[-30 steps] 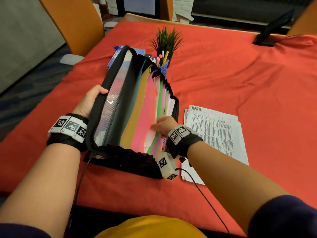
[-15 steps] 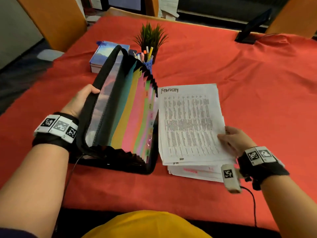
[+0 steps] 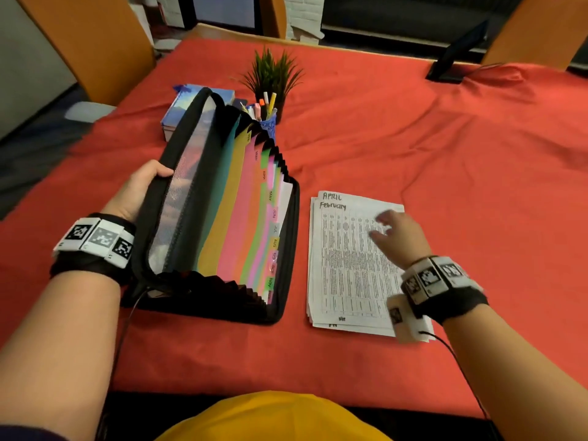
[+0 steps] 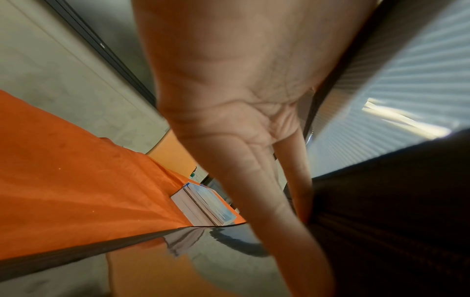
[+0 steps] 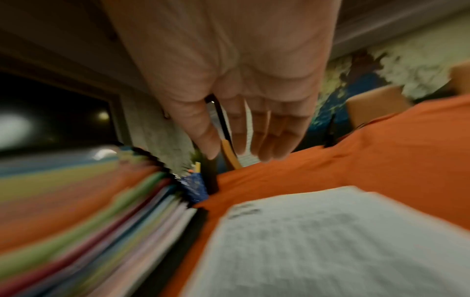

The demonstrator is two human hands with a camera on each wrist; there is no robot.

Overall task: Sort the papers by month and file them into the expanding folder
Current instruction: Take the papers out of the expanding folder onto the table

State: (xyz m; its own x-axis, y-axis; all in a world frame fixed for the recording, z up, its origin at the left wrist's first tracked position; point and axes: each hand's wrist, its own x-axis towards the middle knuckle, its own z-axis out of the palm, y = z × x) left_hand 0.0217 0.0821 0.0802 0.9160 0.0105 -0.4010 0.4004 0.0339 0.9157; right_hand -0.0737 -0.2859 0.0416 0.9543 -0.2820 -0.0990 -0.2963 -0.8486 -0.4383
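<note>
The black expanding folder (image 3: pixel 229 224) stands fanned open on the red tablecloth, showing coloured dividers with month tabs. My left hand (image 3: pixel 140 189) grips its left cover, thumb over the zip edge; the left wrist view shows the fingers (image 4: pixel 292 180) against the black cover (image 4: pixel 381 221). To the right of the folder lies a stack of printed papers (image 3: pixel 343 275). The top sheet is headed "February" and the one under it "APRIL". My right hand (image 3: pixel 396 232) hovers open over the stack's upper right, blurred, holding nothing. In the right wrist view its fingers (image 5: pixel 269 130) are straight above the papers (image 5: pixel 330 241).
Behind the folder are a blue pen cup (image 3: pixel 267 119), a small potted plant (image 3: pixel 273 71) and a book (image 3: pixel 184 106). A black tablet on a stand (image 3: pixel 451 65) sits at the far right edge. Orange chairs (image 3: pixel 89 43) ring the table. Bare red cloth (image 3: pixel 461 186) lies right of the papers.
My right hand left the folder's pockets, went to the stack, held the February sheet, and has now let it go flat on the stack. The left hand kept its grip.
</note>
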